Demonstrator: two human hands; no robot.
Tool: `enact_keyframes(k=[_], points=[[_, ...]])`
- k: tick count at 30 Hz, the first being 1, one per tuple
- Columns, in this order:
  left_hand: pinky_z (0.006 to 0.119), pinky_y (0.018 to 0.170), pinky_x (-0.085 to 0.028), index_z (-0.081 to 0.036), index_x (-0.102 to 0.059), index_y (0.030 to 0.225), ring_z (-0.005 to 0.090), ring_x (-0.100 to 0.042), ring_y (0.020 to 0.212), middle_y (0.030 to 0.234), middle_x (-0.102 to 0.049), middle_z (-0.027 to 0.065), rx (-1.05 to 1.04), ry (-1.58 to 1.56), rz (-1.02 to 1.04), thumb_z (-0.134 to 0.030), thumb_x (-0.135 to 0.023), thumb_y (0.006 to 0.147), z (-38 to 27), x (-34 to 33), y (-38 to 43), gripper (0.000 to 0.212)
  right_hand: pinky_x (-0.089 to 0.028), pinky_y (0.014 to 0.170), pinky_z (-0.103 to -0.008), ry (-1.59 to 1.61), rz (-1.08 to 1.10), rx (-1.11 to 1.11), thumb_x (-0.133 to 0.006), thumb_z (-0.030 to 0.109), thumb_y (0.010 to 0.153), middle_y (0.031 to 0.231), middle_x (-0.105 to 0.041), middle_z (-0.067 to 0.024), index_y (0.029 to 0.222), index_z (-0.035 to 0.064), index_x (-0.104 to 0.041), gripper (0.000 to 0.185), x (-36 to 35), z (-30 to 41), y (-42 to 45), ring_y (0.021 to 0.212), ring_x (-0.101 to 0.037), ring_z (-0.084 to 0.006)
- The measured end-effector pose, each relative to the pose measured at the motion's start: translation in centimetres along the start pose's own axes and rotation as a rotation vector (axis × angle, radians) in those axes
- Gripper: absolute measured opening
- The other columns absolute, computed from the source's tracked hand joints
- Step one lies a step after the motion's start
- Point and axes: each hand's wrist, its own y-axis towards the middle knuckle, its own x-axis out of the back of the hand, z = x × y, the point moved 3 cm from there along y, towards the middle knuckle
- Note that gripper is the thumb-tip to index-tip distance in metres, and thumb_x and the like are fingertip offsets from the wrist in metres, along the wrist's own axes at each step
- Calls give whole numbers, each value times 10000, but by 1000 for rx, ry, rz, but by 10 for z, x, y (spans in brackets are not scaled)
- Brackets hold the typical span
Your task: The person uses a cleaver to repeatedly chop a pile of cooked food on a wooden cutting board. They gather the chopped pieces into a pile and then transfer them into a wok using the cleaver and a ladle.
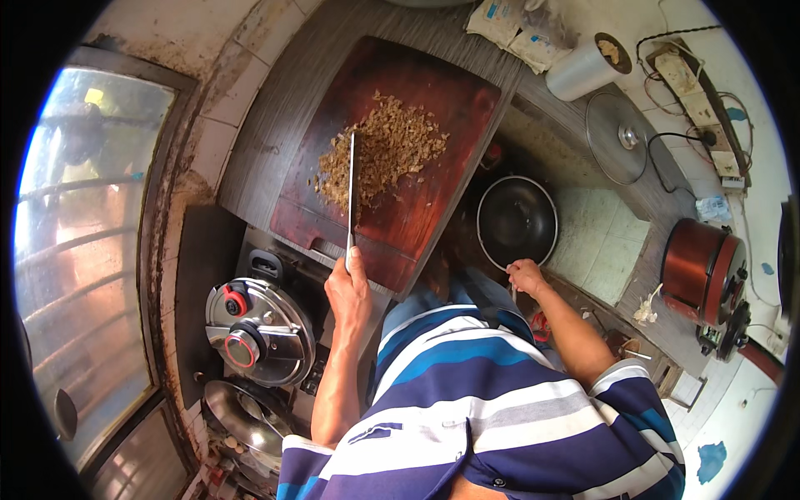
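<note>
My left hand (350,287) grips the handle of a kitchen knife (352,181), seen edge-on with its blade across a heap of finely chopped brown food (400,140). The heap lies on a dark red wooden cutting board (456,100), with small bits scattered around it. My right hand (526,277) is closed around the handle of a black pan (517,219) with a pale rim. Below counter height, just right of the board, the pan hangs with its inside facing up and no food visible in it.
At left stand a steel pressure cooker (259,331) and a wok (244,412). On the right counter are a glass lid (619,139), a roll of plastic bags (587,67), a garlic bulb (647,306) and a red electric cooker (703,272). A power strip (694,94) with cables is on the wall.
</note>
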Motion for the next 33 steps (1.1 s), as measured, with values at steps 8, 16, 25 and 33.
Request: enact_keyframes(k=[8,16,25,33], points=[[475,606,-455,69,-603,856,305,-556,589,626,-537,228,-42,13,1,-462,-510,1084,-4,-5,-4,585,-470,493,-281,-3,-8,1,-597,252,1024,725,-638,-25,1001,37,-701,240,2,-8,1,544,-562,-101],[488,619,-466,72,-625,874,345,-595,603,651,-577,262,-54,3,-14,-456,-519,1078,-11,-8,-9,576,-488,499,-315,8,-6,10,-601,263,1016,739,-658,-50,978,19,-696,265,4,-17,5,551,-586,-140],[460,598,-421,74,-585,834,211,-445,629,620,-470,178,-44,-19,22,-488,-510,1080,-17,-14,-4,618,-470,475,-282,-21,-17,-11,-586,234,1021,720,-642,-24,994,39,-704,229,6,-14,6,542,-565,-112],[516,653,-472,64,-610,848,450,-630,668,682,-606,275,-24,25,60,-459,-503,1082,-34,-16,4,583,-479,483,-286,-11,-16,-15,-589,233,1023,725,-651,-24,966,46,-708,229,9,-12,8,552,-571,-113]])
